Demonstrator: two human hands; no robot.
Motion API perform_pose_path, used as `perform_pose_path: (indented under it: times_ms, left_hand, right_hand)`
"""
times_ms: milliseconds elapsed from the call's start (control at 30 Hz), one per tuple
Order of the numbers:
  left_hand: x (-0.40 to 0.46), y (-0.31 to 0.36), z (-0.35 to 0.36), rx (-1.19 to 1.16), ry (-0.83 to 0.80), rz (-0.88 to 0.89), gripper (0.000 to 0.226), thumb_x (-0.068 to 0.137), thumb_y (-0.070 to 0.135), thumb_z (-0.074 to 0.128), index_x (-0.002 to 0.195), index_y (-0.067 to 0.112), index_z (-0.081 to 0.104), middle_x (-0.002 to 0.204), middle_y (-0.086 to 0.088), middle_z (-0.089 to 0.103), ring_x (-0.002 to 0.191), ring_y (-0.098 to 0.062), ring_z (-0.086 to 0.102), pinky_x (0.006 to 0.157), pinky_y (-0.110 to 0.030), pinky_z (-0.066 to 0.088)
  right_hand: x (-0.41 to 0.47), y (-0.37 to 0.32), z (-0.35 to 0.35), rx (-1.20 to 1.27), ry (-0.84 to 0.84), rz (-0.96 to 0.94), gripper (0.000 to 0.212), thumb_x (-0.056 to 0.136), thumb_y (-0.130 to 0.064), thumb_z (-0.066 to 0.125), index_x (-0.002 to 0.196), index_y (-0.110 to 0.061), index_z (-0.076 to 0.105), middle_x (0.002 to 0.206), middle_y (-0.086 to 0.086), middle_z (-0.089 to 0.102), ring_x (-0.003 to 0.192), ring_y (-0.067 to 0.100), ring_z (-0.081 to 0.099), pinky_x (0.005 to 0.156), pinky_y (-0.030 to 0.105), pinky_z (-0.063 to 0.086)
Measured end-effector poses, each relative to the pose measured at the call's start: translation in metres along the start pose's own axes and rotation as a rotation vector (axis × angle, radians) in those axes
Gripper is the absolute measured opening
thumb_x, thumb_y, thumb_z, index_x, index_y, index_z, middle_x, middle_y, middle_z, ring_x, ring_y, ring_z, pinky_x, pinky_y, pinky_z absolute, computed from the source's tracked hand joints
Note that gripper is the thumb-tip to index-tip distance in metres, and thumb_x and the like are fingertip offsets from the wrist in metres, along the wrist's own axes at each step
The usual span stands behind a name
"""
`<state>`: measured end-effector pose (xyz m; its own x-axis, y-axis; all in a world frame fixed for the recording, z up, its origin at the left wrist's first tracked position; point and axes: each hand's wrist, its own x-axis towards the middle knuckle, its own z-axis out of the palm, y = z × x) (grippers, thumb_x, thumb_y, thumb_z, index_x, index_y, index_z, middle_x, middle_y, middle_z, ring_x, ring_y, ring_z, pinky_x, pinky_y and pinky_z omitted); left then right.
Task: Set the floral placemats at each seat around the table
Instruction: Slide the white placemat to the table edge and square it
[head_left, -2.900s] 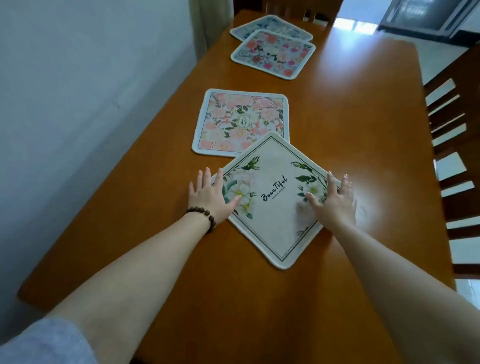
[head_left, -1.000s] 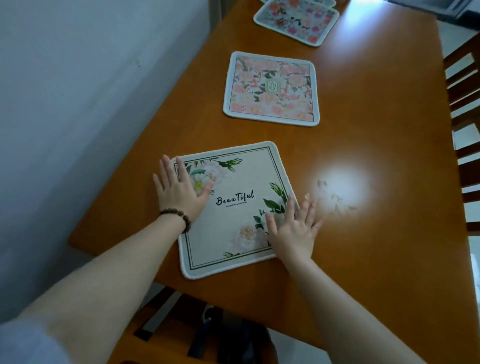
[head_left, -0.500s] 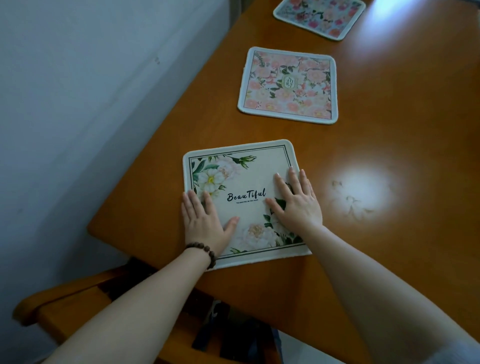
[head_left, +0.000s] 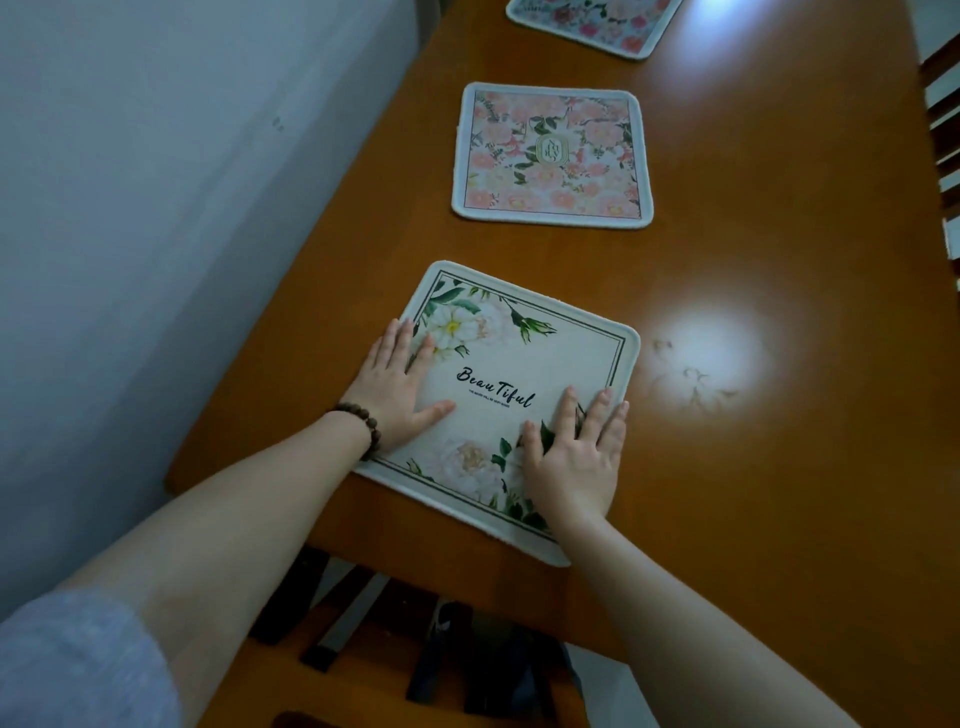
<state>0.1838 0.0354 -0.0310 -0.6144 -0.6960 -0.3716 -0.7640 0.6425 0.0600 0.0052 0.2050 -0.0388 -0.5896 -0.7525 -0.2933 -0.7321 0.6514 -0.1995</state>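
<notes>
A cream placemat (head_left: 540, 358) with white flowers and the word "BeauTiful" lies at the near left corner of the wooden table (head_left: 779, 467), its near edge at the table's edge. My left hand (head_left: 397, 389) lies flat on its left side, fingers spread. On its near right corner my right hand (head_left: 576, 457) presses flat. Farther along the left side lies a pink floral placemat (head_left: 553, 156). A third floral placemat (head_left: 597, 23) shows at the top edge, cut off.
A grey wall (head_left: 156, 208) runs close along the table's left side. A wooden chair (head_left: 389, 670) is tucked under the near end. Chair backs (head_left: 943, 130) stand along the right side. A bright light patch (head_left: 701, 358) reflects on the tabletop.
The cream placemat has been slid from the table's middle to the near left corner and turned roughly square to the edge. Both hands stayed flat on it; the view has shifted closer.
</notes>
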Motion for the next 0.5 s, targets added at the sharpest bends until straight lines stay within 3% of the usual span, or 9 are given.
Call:
perform_pose_path:
  times_ms: [167, 500]
  left_hand:
    - [0.0, -0.014, 0.004, -0.054, 0.094, -0.119, 0.097, 0.085, 0.076, 0.019, 0.152, 0.012, -0.011, 0.157, -0.017, -0.018, 0.144, -0.027, -0.02, 0.117, -0.041, -0.007]
    - [0.014, -0.019, 0.004, -0.144, 0.153, 0.009, 0.1, 0.08, 0.076, 0.023, 0.153, 0.013, -0.002, 0.16, -0.011, -0.008, 0.146, -0.019, -0.013, 0.117, -0.035, -0.008]
  right_hand:
    - [0.016, 0.017, -0.011, 0.013, 0.03, -0.013, 0.08, 0.09, -0.073, 0.012, 0.153, -0.029, -0.009, 0.158, 0.011, -0.023, 0.143, 0.026, -0.026, 0.116, 0.041, -0.015]
    - [0.033, 0.018, -0.006, -0.062, 0.073, -0.077, 0.086, 0.088, -0.075, 0.011, 0.154, -0.022, -0.006, 0.159, 0.018, -0.016, 0.145, 0.029, -0.021, 0.114, 0.038, -0.015]
